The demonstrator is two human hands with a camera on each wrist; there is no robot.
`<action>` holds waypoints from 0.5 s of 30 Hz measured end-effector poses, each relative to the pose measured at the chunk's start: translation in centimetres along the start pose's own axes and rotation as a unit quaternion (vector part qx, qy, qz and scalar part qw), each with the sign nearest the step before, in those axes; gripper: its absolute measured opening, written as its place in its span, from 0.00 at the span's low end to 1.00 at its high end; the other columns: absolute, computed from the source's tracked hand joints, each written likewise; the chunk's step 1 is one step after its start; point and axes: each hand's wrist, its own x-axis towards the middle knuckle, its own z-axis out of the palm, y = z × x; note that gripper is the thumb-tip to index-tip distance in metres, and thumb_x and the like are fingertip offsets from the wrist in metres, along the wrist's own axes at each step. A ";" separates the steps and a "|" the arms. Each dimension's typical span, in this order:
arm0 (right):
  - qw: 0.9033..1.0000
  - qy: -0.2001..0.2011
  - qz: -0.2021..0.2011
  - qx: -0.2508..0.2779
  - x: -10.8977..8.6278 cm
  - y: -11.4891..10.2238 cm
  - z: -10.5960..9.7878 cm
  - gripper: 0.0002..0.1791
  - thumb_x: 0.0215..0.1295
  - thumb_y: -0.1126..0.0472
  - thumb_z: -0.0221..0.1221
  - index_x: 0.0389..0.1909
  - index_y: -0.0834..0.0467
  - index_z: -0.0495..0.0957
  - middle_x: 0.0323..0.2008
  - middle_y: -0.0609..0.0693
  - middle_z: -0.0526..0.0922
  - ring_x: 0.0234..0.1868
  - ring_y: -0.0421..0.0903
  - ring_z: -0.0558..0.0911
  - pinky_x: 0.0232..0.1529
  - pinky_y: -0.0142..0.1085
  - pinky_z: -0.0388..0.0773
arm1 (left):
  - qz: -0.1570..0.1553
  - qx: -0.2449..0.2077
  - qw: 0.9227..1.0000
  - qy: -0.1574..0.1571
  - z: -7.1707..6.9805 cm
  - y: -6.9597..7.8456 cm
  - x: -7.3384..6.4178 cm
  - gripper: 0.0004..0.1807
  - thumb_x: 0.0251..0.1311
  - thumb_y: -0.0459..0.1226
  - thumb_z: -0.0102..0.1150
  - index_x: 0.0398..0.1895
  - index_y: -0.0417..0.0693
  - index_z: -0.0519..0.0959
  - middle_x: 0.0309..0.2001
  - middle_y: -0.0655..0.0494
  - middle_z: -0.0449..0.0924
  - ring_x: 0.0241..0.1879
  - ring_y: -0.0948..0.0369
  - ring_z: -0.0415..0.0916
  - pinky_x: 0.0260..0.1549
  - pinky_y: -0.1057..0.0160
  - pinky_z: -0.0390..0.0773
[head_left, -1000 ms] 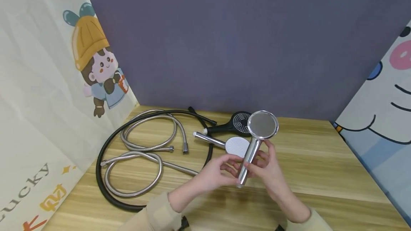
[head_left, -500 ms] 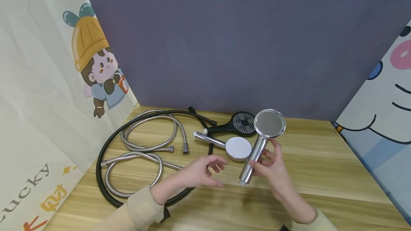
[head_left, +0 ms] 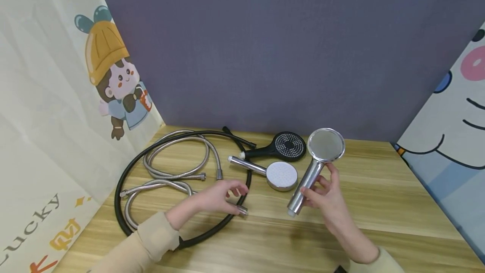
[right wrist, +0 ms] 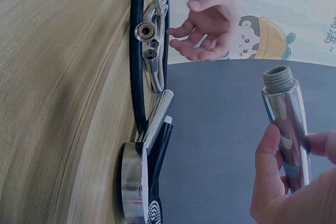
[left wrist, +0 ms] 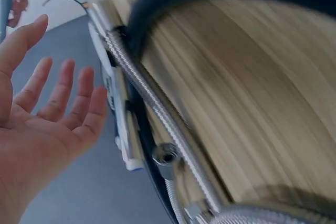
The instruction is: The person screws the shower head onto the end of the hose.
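Note:
In the head view my right hand (head_left: 327,199) grips the handle of a chrome shower head (head_left: 326,145), its round face up and raised over the table. The right wrist view shows the handle's pale threaded end (right wrist: 279,80) bare. My left hand (head_left: 216,198) hovers over the hoses with fingers spread and loosely bent. Right by its thumb in the head view lies the end fitting (head_left: 241,210) of a silver metal shower hose. The left wrist view shows nothing in the left palm (left wrist: 50,135), and that hose (left wrist: 157,108) beside it.
A black shower head (head_left: 289,146) and a white-faced chrome one (head_left: 281,175) lie mid-table. A black hose (head_left: 204,236) loops around the silver hoses, with another silver hose (head_left: 206,151) farther back. A grey panel (head_left: 265,54) stands behind the table.
My left hand has let go of the chrome shower head's handle and moved left over the hoses. My right hand has carried the shower head slightly right.

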 end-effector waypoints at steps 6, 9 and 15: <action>1.000 0.000 0.002 0.000 0.0 -0.1 -0.2 0.54 0.52 0.78 0.59 0.70 0.45 0.38 0.45 0.52 0.70 0.37 0.42 0.82 0.35 0.43 0.82 | 0.004 0.014 1.000 -0.026 -0.3 -1.7 0.0 0.28 0.46 0.35 0.71 0.54 0.45 0.74 0.49 0.50 0.77 0.47 0.52 0.75 0.46 0.61 0.76; 1.000 0.002 0.004 0.001 0.0 -0.1 -0.3 0.54 0.52 0.78 0.58 0.70 0.45 0.38 0.44 0.52 0.70 0.37 0.42 0.82 0.35 0.43 0.82 | -0.002 0.010 0.999 -0.044 -0.4 -2.4 0.1 0.28 0.46 0.35 0.71 0.53 0.46 0.74 0.47 0.50 0.78 0.45 0.54 0.76 0.46 0.64 0.76; 1.000 0.001 0.001 0.001 0.1 0.0 -0.3 0.53 0.52 0.78 0.58 0.69 0.44 0.39 0.44 0.52 0.71 0.37 0.43 0.82 0.35 0.44 0.82 | -0.027 0.003 0.998 -0.062 -0.4 -2.9 0.3 0.24 0.45 0.34 0.72 0.48 0.48 0.76 0.42 0.52 0.78 0.42 0.57 0.77 0.44 0.65 0.76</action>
